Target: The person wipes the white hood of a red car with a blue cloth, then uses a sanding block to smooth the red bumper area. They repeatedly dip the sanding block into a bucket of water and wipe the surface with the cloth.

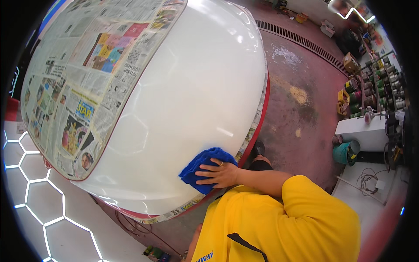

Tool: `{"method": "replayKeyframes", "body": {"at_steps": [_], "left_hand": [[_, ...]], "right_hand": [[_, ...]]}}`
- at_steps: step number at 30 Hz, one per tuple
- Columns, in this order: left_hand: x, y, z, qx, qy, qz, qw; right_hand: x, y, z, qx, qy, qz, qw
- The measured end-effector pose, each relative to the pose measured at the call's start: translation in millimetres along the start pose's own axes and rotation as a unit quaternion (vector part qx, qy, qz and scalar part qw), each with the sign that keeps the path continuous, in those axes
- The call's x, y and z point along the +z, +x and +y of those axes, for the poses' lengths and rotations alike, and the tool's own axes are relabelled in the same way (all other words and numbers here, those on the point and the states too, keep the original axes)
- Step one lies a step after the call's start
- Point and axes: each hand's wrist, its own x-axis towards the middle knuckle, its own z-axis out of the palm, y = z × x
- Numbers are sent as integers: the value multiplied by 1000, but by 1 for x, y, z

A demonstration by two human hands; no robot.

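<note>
Soft, rumpled blue cloth [190,175] lies on glossy, curved white car panel [196,78] by the wearer-side edge, right hand [222,174] palm-down on it, fingers [207,174] spread apart.

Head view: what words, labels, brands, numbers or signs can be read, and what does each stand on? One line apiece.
Newspaper sheets: a masthead and some larger headlines are legible, but I'm not copying printed words; the fine print is too small to read.
Yellow shirt: blue lettering near the lower edge, only partly in view; likewise not copied.
Shelved cans: labels too small to read.
Blue cloth: no lettering visible.
</note>
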Motion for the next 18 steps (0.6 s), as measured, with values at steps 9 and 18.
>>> {"method": "replayKeyframes", "body": {"at_steps": [9, 18], "left_hand": [[71, -1, 82, -63, -105, 38, 992], [132, -130, 575, 430, -50, -105, 896]], "right_hand": [[-114, -54, 314, 346, -36, 100, 932], [-162, -22, 570, 571, 64, 116, 810]]}}
